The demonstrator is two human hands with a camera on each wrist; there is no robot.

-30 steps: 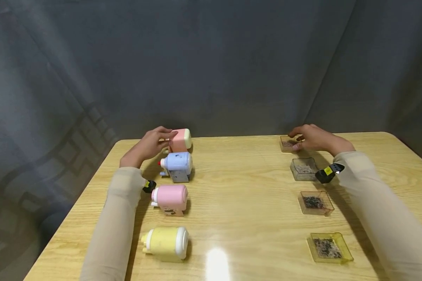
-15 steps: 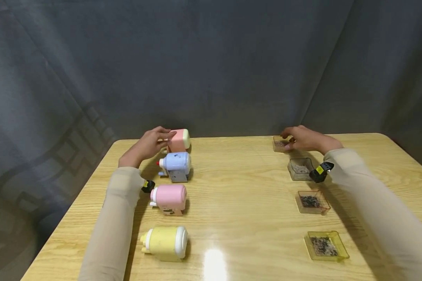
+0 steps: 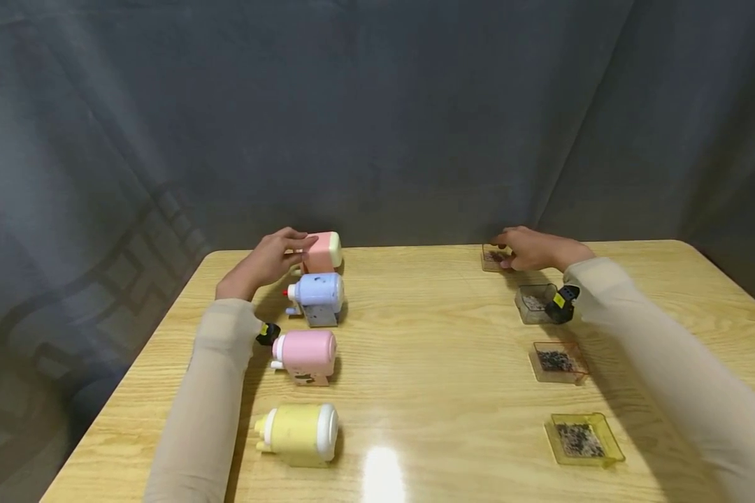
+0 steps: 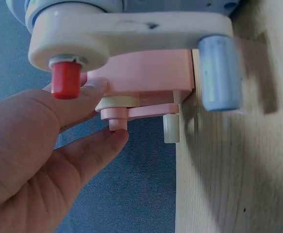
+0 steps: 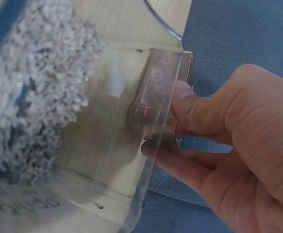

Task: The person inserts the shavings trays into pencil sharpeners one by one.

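At the table's far left my left hand [image 3: 297,247] grips a salmon-pink pencil sharpener [image 3: 323,253]. In the left wrist view my left hand [image 4: 109,114] has its thumb and a finger on either side of the cream knob [image 4: 116,103] on that sharpener's end. At the far right my right hand [image 3: 505,254] pinches a small clear tray [image 3: 491,258] holding dark shavings. In the right wrist view my right hand [image 5: 168,124] has its thumb and finger on that tray's wall [image 5: 158,92].
A blue sharpener [image 3: 318,293], a pink one [image 3: 305,353] and a yellow one [image 3: 300,433] lie in a row behind my left hand. Three more trays of shavings [image 3: 532,304] [image 3: 556,361] [image 3: 582,439] line the right side. A grey curtain hangs behind the table.
My right hand has slid the far tray leftward along the table's back edge. My left hand stays on the salmon-pink sharpener.
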